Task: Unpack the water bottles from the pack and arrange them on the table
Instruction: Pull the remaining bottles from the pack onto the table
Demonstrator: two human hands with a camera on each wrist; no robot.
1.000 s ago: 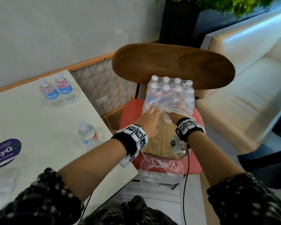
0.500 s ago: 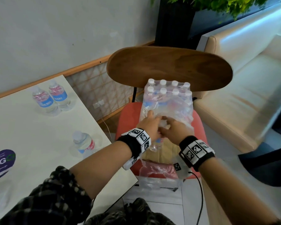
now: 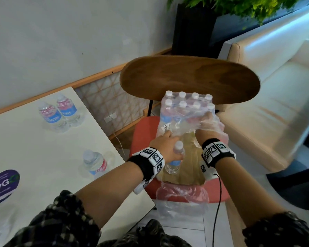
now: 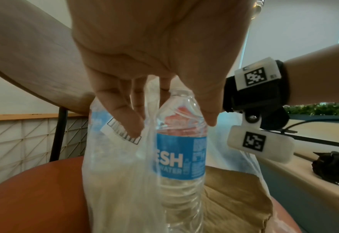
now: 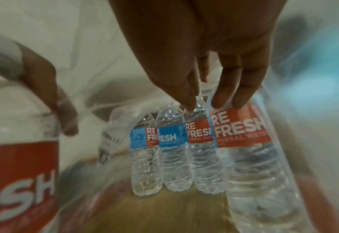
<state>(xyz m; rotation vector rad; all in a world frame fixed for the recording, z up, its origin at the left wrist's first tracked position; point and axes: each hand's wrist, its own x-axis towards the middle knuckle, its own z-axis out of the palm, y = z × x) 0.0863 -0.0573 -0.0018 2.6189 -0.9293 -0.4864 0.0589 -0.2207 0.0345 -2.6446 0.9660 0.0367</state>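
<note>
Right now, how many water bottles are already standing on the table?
3: two side by side at the far edge, one nearer the chair. More may lie beyond the picture's left edge.

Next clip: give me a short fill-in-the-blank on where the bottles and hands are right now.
1. The number of bottles already standing on the table is ____.
2. The pack sits on a chair whose seat is coloured ____.
3. The loose bottle is gripped by the ____ hand.
4. The right hand reaches inside the pack's plastic ____.

Missing words: three; red; left; wrap
</note>
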